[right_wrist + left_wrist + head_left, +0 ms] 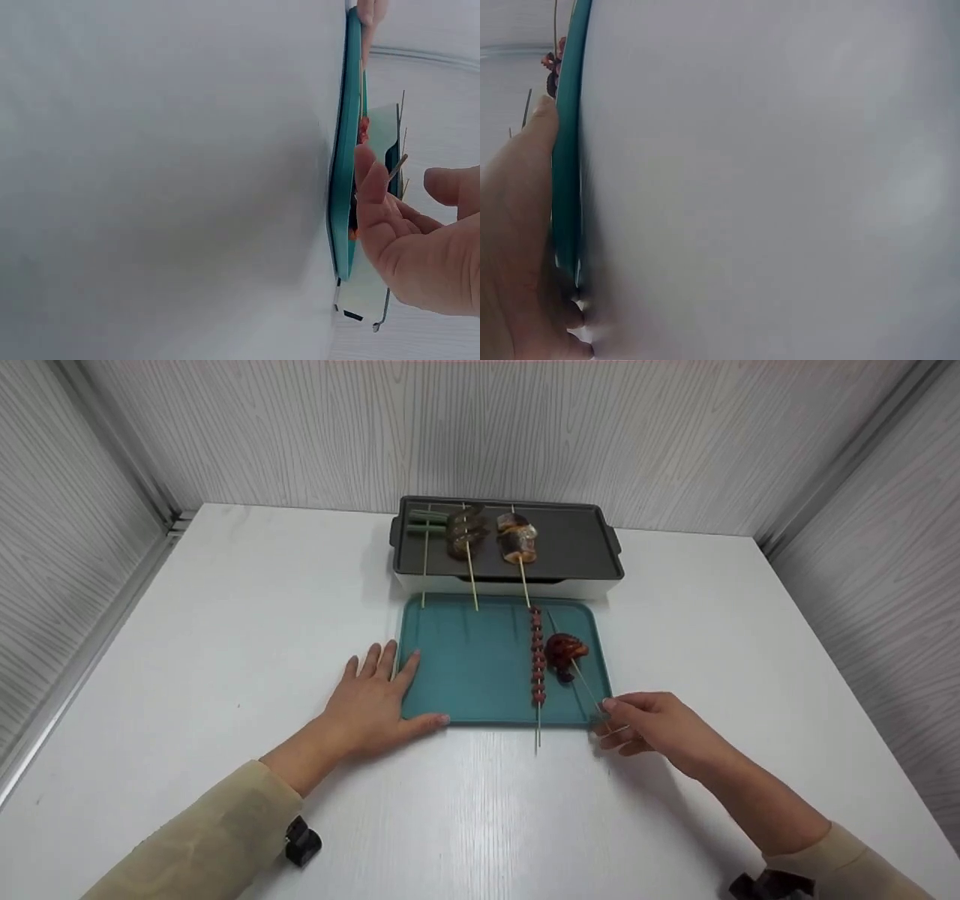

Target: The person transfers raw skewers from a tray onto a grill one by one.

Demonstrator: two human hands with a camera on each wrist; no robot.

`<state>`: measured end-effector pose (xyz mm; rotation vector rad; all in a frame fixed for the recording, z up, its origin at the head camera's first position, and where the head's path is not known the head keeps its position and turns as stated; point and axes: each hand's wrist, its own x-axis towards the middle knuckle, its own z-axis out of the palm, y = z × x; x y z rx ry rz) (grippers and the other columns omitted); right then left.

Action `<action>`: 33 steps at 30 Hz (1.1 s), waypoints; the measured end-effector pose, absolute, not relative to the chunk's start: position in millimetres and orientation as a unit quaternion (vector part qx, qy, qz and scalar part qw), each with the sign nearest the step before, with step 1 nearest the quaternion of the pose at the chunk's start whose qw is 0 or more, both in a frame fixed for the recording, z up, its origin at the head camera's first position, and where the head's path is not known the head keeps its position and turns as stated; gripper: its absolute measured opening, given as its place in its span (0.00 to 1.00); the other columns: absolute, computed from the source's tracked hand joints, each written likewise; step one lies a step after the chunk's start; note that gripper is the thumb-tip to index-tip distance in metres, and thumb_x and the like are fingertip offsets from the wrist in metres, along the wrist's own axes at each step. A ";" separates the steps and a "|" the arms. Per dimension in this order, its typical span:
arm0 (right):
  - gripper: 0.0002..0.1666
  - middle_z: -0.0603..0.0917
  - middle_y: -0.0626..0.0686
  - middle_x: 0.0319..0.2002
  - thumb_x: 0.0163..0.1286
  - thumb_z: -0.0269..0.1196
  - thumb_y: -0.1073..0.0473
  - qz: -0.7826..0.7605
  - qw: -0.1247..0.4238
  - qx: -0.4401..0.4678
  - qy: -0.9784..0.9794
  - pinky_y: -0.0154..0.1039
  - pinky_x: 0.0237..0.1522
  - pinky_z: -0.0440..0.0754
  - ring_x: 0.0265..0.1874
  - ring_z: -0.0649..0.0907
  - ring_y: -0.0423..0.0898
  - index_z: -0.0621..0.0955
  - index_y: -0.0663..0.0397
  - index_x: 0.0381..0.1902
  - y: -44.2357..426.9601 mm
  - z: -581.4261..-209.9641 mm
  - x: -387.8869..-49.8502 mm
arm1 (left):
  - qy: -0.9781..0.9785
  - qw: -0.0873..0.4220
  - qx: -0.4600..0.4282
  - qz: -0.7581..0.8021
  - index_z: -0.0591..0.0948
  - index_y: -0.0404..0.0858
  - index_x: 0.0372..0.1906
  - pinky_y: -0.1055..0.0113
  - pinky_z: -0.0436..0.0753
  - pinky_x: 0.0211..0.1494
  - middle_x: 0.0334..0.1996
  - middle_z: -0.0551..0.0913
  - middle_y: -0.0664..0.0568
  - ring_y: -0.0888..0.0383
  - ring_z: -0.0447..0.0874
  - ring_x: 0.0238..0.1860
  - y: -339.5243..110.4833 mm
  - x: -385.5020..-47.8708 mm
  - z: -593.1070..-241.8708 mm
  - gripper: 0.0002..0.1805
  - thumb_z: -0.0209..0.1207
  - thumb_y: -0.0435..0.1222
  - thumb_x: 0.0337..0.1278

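My left hand (367, 705) rests with fingers spread at the left edge and near-left corner of the teal tray (465, 660); the left wrist view shows its thumb along the tray (568, 165). Beside the tray's near-right corner is my right hand (652, 727), around the stick end of a dark red, glossy skewer (564, 652). In the right wrist view a stick end (398, 166) touches the fingers (377, 206), while the thumb stands apart from them. A skewer of small red pieces (538, 660) lies on the tray, its stick past the near edge.
Behind the tray stands a black grill plate (574, 544) on a white base. It bears a green skewer (426, 526), a brown sliced skewer (466, 536) and a chunky silver-and-orange skewer (517, 540), their sticks reaching over its front edge. Walls enclose the white table (300, 577).
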<state>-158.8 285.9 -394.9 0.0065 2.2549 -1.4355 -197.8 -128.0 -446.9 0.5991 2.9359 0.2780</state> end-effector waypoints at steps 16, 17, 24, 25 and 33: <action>0.27 0.91 0.55 0.48 0.82 0.62 0.58 -0.636 0.315 0.053 0.702 0.36 0.50 0.87 0.45 0.91 0.44 0.76 0.73 0.69 287.0 -401.6 -165.8 | 0.972 0.076 0.199 0.096 0.50 0.39 0.87 0.32 0.46 0.81 0.84 0.43 0.29 0.31 0.39 0.84 -126.4 -197.8 -447.5 0.66 0.38 0.83 0.60; 0.26 0.91 0.56 0.48 0.82 0.63 0.58 -0.637 0.315 0.055 0.701 0.36 0.50 0.87 0.44 0.91 0.43 0.77 0.73 0.68 286.8 -401.7 -165.8 | 0.972 0.076 0.199 0.095 0.50 0.39 0.87 0.31 0.46 0.81 0.83 0.44 0.29 0.31 0.39 0.84 -126.5 -197.8 -447.6 0.65 0.38 0.83 0.60; 0.24 0.89 0.55 0.46 0.80 0.65 0.60 -0.641 0.304 0.073 0.701 0.35 0.48 0.87 0.41 0.87 0.42 0.79 0.72 0.66 286.4 -403.6 -165.3 | 0.973 0.082 0.196 0.094 0.50 0.39 0.87 0.31 0.46 0.81 0.83 0.43 0.28 0.31 0.39 0.84 -127.1 -197.0 -446.8 0.65 0.39 0.82 0.61; 0.24 0.88 0.55 0.46 0.80 0.65 0.60 -0.641 0.299 0.075 0.702 0.35 0.48 0.87 0.41 0.87 0.42 0.80 0.72 0.65 286.0 -403.6 -165.0 | 0.973 0.082 0.196 0.094 0.50 0.39 0.87 0.31 0.46 0.81 0.83 0.43 0.28 0.31 0.39 0.84 -127.1 -196.9 -446.7 0.65 0.39 0.82 0.61; 0.22 0.88 0.55 0.46 0.79 0.65 0.62 -0.647 0.275 0.069 0.707 0.33 0.47 0.86 0.39 0.84 0.42 0.80 0.73 0.64 287.0 -399.8 -161.1 | 0.972 0.083 0.197 0.096 0.50 0.39 0.87 0.31 0.46 0.81 0.84 0.43 0.29 0.32 0.38 0.84 -125.3 -196.2 -444.7 0.65 0.40 0.82 0.61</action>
